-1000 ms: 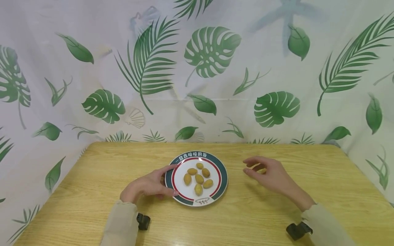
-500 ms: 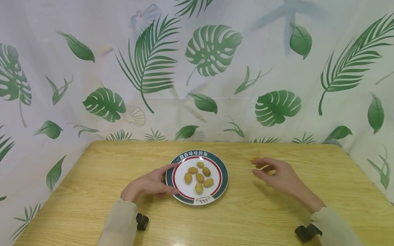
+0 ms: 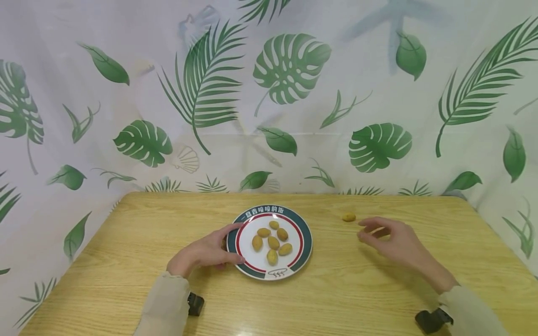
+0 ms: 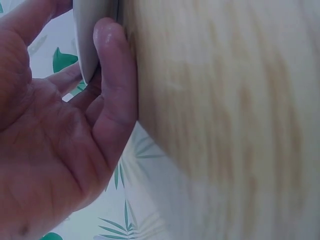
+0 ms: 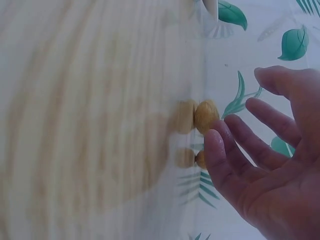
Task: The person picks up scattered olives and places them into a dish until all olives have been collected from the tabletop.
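My left hand [image 3: 206, 252] grips the left rim of a round white plate [image 3: 294, 254] with a dark green border and a red ring. In the left wrist view, its fingers [image 4: 115, 75] curl under the tilted-looking rim. Several small oval yellow-brown fruits [image 3: 273, 242] lie on the plate. My right hand [image 3: 395, 240] hovers over the table at the right, its fingers loosely bent and holding nothing. A loose fruit [image 3: 349, 217] lies on the table just beyond its fingertips. The right wrist view shows that fruit [image 5: 206, 116] and a second one [image 5: 201, 159], partly hidden behind a finger.
The wooden table [image 3: 294, 308] ends at a white leaf-print cloth [image 3: 319, 154] hanging behind it. Dark cameras are strapped to both wrists, such as the right wrist camera [image 3: 433, 321]. A small brown patch shows between the left hand and the plate; I cannot tell what it is.
My right hand has moved to the right, away from the plate, uncovering the loose fruit on the table. My left hand and the plate have stayed in place.
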`<state>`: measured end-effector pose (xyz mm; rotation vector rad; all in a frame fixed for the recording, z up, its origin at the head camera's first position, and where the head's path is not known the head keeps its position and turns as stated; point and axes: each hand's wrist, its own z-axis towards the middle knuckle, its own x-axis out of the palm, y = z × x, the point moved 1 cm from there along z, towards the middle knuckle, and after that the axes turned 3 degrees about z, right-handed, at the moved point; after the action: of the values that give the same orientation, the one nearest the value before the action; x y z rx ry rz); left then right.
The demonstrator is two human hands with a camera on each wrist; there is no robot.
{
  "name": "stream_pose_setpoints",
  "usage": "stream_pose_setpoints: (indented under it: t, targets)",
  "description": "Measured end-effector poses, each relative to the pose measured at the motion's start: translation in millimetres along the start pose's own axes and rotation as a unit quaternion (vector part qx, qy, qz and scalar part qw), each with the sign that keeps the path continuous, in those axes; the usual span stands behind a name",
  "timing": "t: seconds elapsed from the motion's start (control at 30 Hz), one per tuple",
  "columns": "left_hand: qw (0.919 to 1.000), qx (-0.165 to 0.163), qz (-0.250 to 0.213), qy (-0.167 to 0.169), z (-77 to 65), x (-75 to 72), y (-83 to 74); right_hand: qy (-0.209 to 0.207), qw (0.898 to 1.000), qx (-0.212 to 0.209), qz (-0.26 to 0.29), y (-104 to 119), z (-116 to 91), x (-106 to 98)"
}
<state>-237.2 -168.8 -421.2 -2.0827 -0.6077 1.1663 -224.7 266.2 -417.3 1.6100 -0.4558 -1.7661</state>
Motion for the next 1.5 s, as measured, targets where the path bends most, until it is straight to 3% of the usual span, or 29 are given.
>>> stream_pose_setpoints:
  t: [0.63,1.5]
  targets:
    - [0.9998,-0.015,0.009,-0.004,0.0,0.4,-1.3,0.037,0.998,0.034,-0.028,-14.6,6.8,-4.2]
    - [0.9995,-0.028,0.004,-0.012,-0.5,1.2,-1.8,0.054,0.997,0.015,-0.05,-13.7,15.0,0.3]
